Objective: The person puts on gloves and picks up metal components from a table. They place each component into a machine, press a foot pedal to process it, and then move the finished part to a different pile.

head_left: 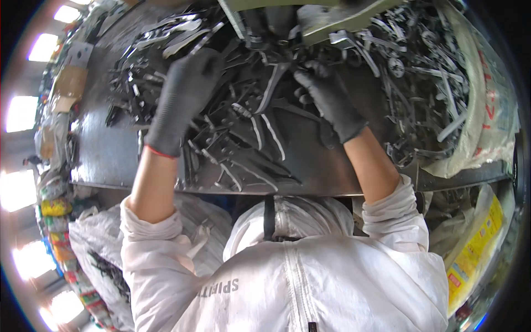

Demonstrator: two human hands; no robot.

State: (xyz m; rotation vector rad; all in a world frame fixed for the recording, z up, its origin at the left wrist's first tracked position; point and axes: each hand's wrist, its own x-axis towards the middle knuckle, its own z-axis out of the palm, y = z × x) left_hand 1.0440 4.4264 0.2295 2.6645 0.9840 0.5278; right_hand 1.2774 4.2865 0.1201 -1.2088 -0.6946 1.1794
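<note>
Both my hands wear dark grey knitted gloves. At the left, my left hand (pixel 191 88) is closed above the heap, and a thin shiny metal strip (pixel 207 37) sticks out past its knuckles. My right hand (pixel 329 97) is curled just below the machine's dark tooling (pixel 281 25). Its fingertips are pressed together, and what they hold, if anything, I cannot make out. Between the hands, a curved metal lever (pixel 271 91) points down from the tooling. Dark lever-shaped metal parts (pixel 243 149) lie in a loose pile in front of it.
A greenish machine frame (pixel 351 22) overhangs the far side of the metal table (pixel 326 169). More shiny metal parts (pixel 177 33) are heaped at the far left. At the right, many loose parts (pixel 420 77) lie against a whitish woven sack (pixel 489 122). A yellow-printed bag (pixel 478 238) stands below the edge.
</note>
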